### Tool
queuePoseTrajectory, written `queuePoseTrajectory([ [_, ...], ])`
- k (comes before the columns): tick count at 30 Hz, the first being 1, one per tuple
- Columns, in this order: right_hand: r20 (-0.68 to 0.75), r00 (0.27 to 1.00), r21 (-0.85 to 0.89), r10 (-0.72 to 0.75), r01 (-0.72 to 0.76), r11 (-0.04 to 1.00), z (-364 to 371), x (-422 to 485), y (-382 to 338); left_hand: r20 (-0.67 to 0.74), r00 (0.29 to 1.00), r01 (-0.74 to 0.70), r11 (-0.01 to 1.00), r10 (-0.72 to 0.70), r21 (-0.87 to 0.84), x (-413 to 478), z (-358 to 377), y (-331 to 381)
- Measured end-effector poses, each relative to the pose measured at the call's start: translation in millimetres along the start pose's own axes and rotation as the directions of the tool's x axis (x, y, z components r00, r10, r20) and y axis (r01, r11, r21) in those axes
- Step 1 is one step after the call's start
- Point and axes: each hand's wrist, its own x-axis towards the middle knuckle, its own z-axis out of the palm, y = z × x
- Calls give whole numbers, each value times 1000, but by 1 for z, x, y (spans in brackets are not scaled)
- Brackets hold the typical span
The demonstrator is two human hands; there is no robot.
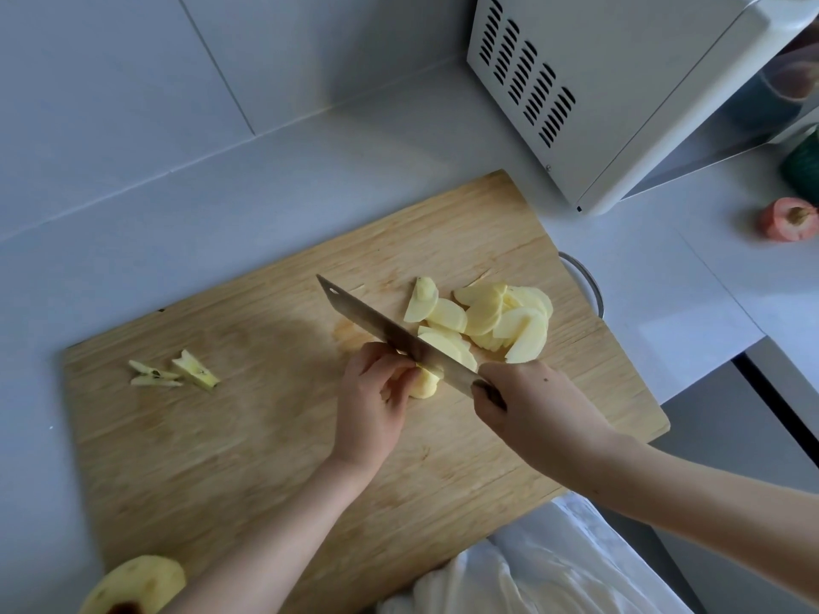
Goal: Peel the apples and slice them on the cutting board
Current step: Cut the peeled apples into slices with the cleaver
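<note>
Apple piece (pixel 427 386) sits mid cutting board (pixel 230 445), pinched by the left hand (pixel 372 405) with curled fingers; the right hand (pixel 532 405) grips the knife (pixel 376 323). The blade sits right beside those fingertips, so a slip on the small piece could cut them

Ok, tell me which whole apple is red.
The red apple on the counter beside the microwave, far right; the peeled apple by the cutting board's near left corner is yellow.
</note>
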Motion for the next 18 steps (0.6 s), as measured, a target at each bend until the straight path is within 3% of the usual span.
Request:
queuePoseTrajectory([
  [5,-1,1000,-6,21,-21,1000,19,21,-6,18,998,56,998,-55,-20,-2,1,-1],
  [11,-27,999,107,25,-22,994,28,27,-1,-7,995,95,993,-96,-73,-4,1,6],
  [18,-48,999,57,-5,8,998,10,-3,5,-23,999,35,999,-35,-15,-5,1,2],
])
